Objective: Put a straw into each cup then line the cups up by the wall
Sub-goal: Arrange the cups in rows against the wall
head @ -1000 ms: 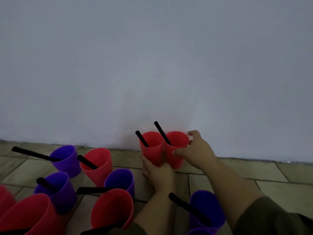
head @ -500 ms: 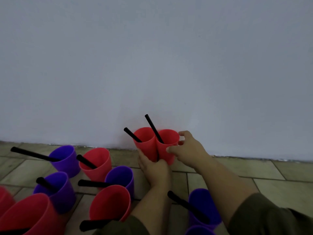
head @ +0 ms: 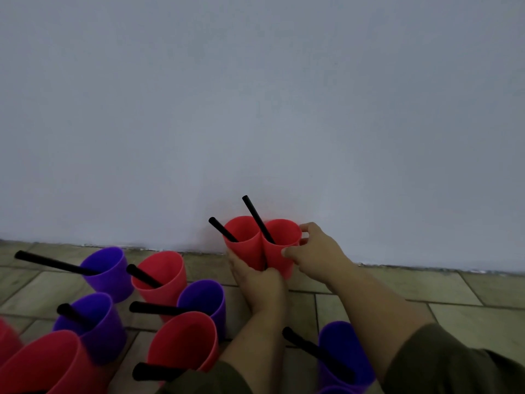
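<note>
Two red cups stand side by side against the pale wall (head: 255,109), touching each other. My left hand (head: 257,280) wraps the base of the left red cup (head: 244,245), which holds a black straw (head: 223,230). My right hand (head: 315,251) pinches the rim and side of the right red cup (head: 279,251), whose black straw (head: 257,218) leans left. Several more cups wait on the floor to the left, among them a purple cup (head: 109,271) and a red cup (head: 162,275), each with a black straw.
A tiled floor (head: 426,294) runs along the wall's foot. A purple cup (head: 343,354) with a straw stands near my right forearm. More red cups (head: 184,342) and purple cups (head: 93,322) crowd the lower left. My sleeves are dark green.
Both hands have slid the two red cups a little to the left along the wall and pressed them together. The other cups have not moved.
</note>
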